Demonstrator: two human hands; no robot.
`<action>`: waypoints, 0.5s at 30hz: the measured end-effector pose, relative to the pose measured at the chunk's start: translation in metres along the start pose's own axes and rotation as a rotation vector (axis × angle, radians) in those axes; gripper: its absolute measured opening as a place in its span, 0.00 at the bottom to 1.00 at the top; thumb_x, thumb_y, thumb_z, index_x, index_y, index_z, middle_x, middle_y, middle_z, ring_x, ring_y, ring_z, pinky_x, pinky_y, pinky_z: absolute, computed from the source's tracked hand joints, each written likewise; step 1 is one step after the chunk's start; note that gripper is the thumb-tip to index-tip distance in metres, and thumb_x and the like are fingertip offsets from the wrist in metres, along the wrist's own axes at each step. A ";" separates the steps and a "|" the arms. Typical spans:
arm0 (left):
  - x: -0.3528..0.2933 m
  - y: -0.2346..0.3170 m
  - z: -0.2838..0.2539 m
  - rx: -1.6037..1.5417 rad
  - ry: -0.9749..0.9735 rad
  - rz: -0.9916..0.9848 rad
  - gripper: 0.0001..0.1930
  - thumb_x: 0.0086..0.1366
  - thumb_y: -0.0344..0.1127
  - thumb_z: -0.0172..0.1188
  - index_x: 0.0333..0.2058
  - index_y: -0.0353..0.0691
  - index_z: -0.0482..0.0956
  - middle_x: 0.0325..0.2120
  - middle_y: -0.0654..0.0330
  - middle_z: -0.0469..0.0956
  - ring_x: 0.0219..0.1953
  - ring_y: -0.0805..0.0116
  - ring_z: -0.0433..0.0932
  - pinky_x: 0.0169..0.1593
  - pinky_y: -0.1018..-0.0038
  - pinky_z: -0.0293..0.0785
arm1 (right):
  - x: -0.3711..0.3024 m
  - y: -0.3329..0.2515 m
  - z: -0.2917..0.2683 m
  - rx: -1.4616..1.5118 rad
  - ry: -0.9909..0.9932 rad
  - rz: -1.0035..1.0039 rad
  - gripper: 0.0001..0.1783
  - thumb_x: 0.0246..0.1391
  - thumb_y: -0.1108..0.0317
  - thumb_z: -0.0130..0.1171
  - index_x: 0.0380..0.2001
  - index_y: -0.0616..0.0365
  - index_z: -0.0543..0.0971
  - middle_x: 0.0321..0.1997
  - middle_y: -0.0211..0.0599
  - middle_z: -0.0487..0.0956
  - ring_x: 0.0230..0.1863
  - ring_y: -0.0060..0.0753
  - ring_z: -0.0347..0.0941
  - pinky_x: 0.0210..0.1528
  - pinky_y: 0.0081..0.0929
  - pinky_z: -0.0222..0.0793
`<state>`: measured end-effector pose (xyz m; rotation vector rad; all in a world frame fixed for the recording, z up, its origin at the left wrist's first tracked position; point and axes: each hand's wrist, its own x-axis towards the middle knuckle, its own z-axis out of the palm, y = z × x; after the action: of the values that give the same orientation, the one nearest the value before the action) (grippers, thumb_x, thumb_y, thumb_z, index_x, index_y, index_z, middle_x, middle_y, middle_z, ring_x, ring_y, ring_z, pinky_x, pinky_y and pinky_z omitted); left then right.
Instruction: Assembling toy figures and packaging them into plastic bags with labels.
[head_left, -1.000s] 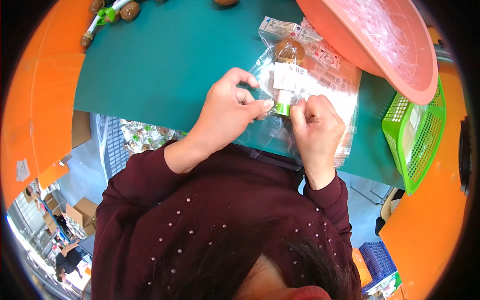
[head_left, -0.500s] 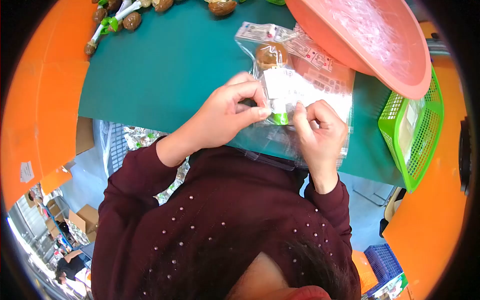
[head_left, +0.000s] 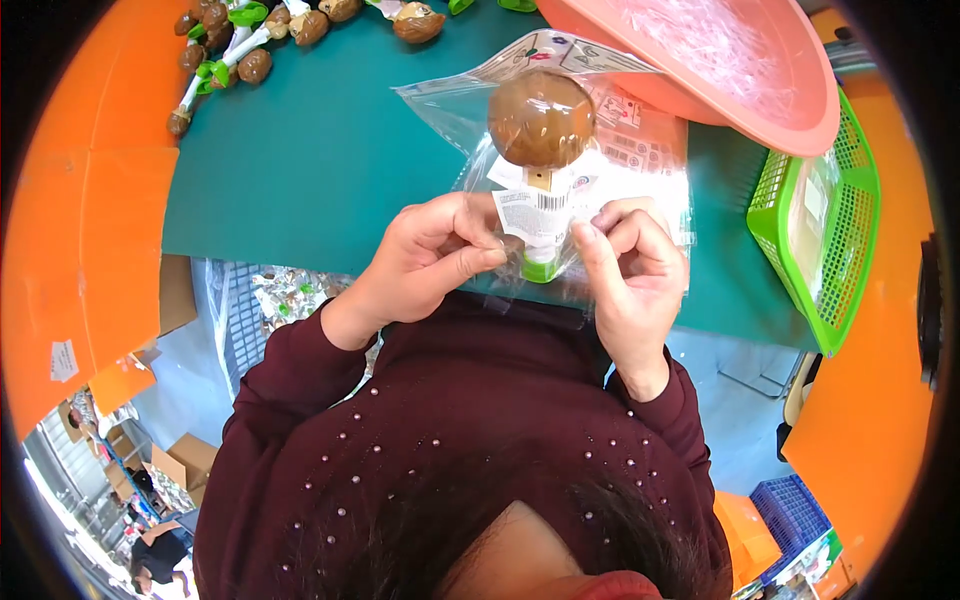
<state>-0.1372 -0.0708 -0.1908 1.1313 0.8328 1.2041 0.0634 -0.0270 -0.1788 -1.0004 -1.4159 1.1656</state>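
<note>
From my end, the brown-headed stick [head_left: 541, 118] has come up closer to the camera over the last half second, its head now bulking larger and the clear bag [head_left: 440, 105] around it flaring wider at the top. I take that to mean the piece is raised above the flat printed bags [head_left: 645, 160] rather than lying on them, though I can't tell whether the bag's lower edge touches the counter [head_left: 300, 180]. The stick sits inside the bag, head away from the wearer and green end [head_left: 539, 268] nearest the body, between my two hands. The left hand [head_left: 425, 262] is closed in a thumb-and-finger pinch on the bag beside the handle; the right hand [head_left: 635, 265] pinches the other side, its remaining fingers loosely curled. For writing, I get a white label [head_left: 535, 215] across the handle, now tilted, with a barcode and rows of small dark print too fine for me to trust. The bag's top strip carries dark drawings and coloured flower marks, and the flat bags beyond show pinkish printing with barcode-like blocks. I can make out no brand. The pink basin [head_left: 690, 95] stands just beyond those bags.
</note>
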 end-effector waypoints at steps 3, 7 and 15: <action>-0.005 -0.001 -0.002 0.092 -0.059 0.095 0.02 0.66 0.24 0.58 0.33 0.34 0.74 0.45 0.50 0.76 0.43 0.70 0.76 0.46 0.73 0.73 | -0.005 0.000 -0.001 0.264 -0.065 0.120 0.11 0.52 0.81 0.63 0.24 0.60 0.70 0.31 0.28 0.74 0.31 0.16 0.67 0.32 0.14 0.62; -0.011 0.001 0.007 -0.005 -0.011 0.068 0.02 0.66 0.24 0.57 0.34 0.35 0.72 0.42 0.53 0.76 0.44 0.71 0.75 0.46 0.74 0.71 | -0.012 -0.006 0.002 0.393 -0.059 0.237 0.12 0.55 0.81 0.61 0.37 0.59 0.68 0.30 0.26 0.73 0.30 0.13 0.65 0.33 0.12 0.61; -0.011 -0.001 0.014 -0.200 0.117 -0.084 0.06 0.67 0.27 0.58 0.36 0.38 0.69 0.35 0.64 0.72 0.41 0.79 0.73 0.46 0.78 0.69 | -0.013 -0.013 0.010 0.275 -0.137 0.213 0.18 0.61 0.77 0.53 0.52 0.57 0.62 0.26 0.21 0.69 0.27 0.10 0.60 0.31 0.10 0.54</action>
<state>-0.1265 -0.0845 -0.1887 0.8631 0.8200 1.2621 0.0554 -0.0432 -0.1684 -0.9049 -1.2322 1.5649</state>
